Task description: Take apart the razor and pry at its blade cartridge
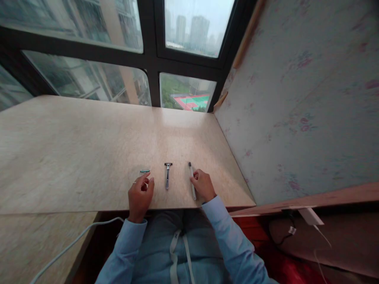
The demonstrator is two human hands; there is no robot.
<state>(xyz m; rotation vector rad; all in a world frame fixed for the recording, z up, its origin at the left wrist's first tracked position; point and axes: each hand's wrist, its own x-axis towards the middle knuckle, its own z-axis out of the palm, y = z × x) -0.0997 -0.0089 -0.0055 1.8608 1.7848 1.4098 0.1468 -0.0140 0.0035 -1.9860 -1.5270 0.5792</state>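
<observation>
Three small things are spread in a row on the pale stone-like countertop [97, 157]. In the middle lies a razor [167, 176], its head towards the window and its handle towards me. My right hand [203, 184] has thumb and fingers closed on the handle of a white toothbrush [191, 173] with a dark head. That toothbrush is low at the surface; whether it is lifted I cannot tell. On the other side, my left hand [141, 198] has its fingers apart and holds nothing visible. Its index fingertip reaches a small slim green piece [145, 171], too small to name surely.
Dark-framed windows [152, 59] stand behind the countertop. A flowered wall [296, 110] bounds the right side. A white cable [79, 238] crosses the lower left, and a white plug or adapter [310, 217] hangs under the ledge at right.
</observation>
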